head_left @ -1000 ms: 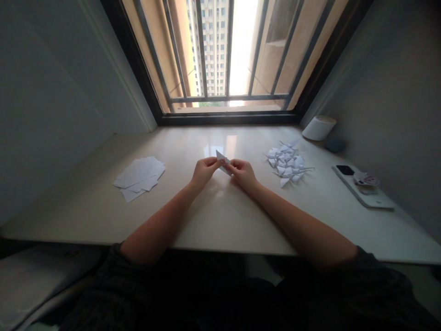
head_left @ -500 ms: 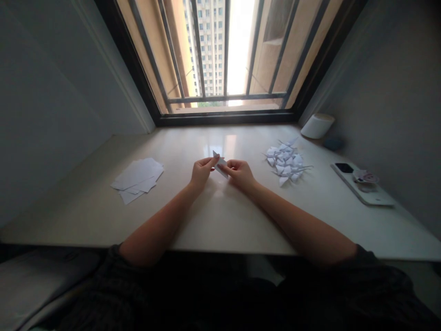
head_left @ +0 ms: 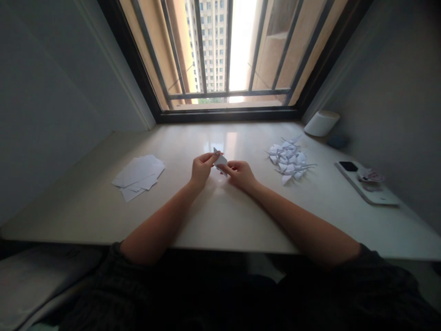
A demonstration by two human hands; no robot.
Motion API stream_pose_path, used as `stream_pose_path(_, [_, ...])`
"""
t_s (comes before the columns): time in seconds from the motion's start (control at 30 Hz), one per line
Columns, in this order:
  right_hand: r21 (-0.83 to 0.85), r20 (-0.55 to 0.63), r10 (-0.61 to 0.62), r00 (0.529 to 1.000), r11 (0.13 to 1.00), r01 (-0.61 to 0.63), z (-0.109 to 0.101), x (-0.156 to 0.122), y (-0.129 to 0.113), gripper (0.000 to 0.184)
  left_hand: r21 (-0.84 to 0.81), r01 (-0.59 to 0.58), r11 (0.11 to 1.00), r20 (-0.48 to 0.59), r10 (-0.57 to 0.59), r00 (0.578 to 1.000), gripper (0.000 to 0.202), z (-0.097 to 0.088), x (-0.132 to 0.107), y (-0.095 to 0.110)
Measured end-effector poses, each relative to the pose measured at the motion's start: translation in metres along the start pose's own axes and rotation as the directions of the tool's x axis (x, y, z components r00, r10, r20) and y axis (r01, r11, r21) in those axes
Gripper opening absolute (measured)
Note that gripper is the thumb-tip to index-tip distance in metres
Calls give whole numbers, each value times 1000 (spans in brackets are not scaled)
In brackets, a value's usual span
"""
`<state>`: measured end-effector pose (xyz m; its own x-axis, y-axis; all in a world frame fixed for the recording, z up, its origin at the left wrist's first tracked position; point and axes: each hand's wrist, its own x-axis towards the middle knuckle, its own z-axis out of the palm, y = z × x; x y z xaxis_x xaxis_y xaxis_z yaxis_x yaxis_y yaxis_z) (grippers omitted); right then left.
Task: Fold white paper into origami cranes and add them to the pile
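A small folded piece of white paper (head_left: 221,161) is held up above the middle of the table, between both my hands. My left hand (head_left: 202,168) pinches its upper left part between thumb and fingers. On the lower right part, my right hand (head_left: 241,173) is closed, its thumb lying along the paper. The fingers behind the paper are partly hidden. To the left lies a loose stack of flat white paper sheets (head_left: 139,172). On the right is a heap of folded white paper pieces (head_left: 288,161) with thin pointed ends.
The pale table (head_left: 220,220) runs up to a barred window (head_left: 227,115). A white cylindrical object (head_left: 322,123) lies at the back right beside a dark item (head_left: 336,140). Nearer on the right rests a white phone (head_left: 375,195) with a ring-like attachment (head_left: 371,174).
The folded paper has turned slightly in my fingers and shows more of its face. Both hands stay nearly in place. The whole view has shifted a little.
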<state>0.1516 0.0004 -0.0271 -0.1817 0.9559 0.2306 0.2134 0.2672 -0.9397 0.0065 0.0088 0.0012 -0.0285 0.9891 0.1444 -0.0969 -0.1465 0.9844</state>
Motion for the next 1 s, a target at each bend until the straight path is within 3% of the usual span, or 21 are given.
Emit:
stream_pose_path(0.17, [-45,45,-2,999,999,5,-4,1,-3,43,-50,61,997,-51,-64,997,35,-1,1,-2])
stream_pose_path(0.47, [72,67,26,997,997,-31,-3,0,-12,41,-69,9,998,-152,-19,988,34,0,1,-2])
stream_pose_path(0.63, [39,74,1,997,999,-4,-3,1,-10,40,-98,22,995,-179,-39,983,38,1,0,1])
stream_pose_path(1.0, [-10,44,22,999,1000,-22,-3,0,-14,40,-56,-49,997,-248,33,968,38,2,0,0])
